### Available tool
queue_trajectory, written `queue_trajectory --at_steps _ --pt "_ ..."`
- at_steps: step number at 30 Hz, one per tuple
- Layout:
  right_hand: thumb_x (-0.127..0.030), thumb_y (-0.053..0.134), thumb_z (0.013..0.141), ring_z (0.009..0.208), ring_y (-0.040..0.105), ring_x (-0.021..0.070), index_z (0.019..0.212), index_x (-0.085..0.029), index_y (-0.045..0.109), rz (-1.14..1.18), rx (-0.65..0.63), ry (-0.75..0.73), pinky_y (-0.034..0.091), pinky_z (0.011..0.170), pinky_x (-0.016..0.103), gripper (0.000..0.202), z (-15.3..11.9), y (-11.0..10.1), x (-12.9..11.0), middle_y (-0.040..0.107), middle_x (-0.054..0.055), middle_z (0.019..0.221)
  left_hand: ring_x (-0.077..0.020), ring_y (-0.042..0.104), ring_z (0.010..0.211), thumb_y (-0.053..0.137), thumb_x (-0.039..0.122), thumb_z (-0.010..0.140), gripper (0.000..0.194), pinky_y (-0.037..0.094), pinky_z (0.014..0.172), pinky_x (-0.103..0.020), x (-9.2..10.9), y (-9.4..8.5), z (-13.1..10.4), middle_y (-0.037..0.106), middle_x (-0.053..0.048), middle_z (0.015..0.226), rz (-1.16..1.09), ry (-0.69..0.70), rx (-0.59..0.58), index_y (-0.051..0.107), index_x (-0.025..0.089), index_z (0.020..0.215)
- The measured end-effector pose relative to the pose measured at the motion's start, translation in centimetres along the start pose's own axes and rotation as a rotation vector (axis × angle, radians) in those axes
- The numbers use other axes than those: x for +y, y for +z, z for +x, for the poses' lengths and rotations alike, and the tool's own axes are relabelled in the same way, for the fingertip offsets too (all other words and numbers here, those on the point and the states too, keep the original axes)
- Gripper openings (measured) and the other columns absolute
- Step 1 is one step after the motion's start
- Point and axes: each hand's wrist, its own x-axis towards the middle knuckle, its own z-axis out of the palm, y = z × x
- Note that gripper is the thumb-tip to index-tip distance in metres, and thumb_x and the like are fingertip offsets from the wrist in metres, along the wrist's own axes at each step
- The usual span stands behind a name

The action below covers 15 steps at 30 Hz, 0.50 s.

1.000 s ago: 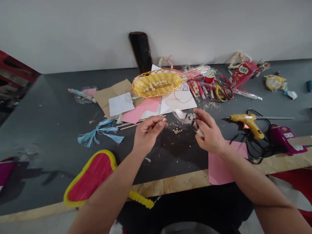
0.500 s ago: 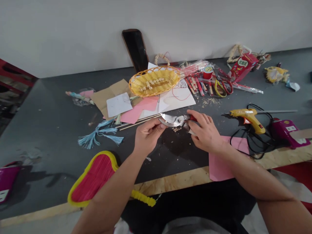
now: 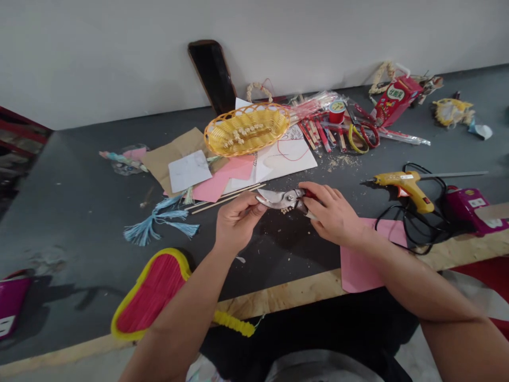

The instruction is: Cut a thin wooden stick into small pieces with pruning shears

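My right hand [image 3: 334,215] is wrapped round the handles of metal pruning shears [image 3: 280,198], whose blades point left. At the blade tips my left hand [image 3: 238,220] is closed in a pinch; what it holds is too small to make out. Thin wooden sticks [image 3: 226,197] lie on the dark table behind my left hand. Small pale cut pieces [image 3: 287,210] lie on the table just below the shears. Beyond them, a yellow woven basket [image 3: 248,130] holds several small pale pieces.
A yellow glue gun [image 3: 405,185] with a black cord lies right. At the left are a blue tassel [image 3: 149,225] and a pink-and-yellow fan [image 3: 155,289]. Scissors [image 3: 360,139], a red carton [image 3: 397,101] and a phone [image 3: 212,74] stand or lie at the back.
The shears' blades have come closer together at my left fingertips. The view has shifted slightly, and both hands remain in nearly the same place.
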Motion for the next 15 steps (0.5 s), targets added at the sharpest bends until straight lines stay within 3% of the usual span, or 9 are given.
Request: queue_trajectory --at_steps 8,15 --pt "-0.013 0.050 0.090 0.114 0.056 0.0316 0.115 -0.019 0.063 -0.099 0.039 0.015 0.050 0.089 0.047 0.029 -0.04 -0.01 -0.31 0.053 0.016 0.146 -0.0174 0.062 0.077 0.079 0.037 0.081 0.013 0.051 0.075 -0.030 0.02 0.04 -0.11 0.070 -0.003 0.079 0.019 0.066 -0.020 0.078 0.024 0.078" --pt "-0.008 0.043 0.092 0.117 0.061 0.0294 0.116 -0.016 0.063 -0.062 0.020 0.004 0.053 0.092 0.047 0.033 -0.46 0.63 -0.18 0.054 0.018 0.147 -0.0187 0.060 0.073 0.078 0.042 0.080 0.021 0.050 0.072 -0.031 0.38 0.03 -0.13 0.067 -0.004 0.073 0.061 0.037 -0.012 0.076 0.023 0.071"
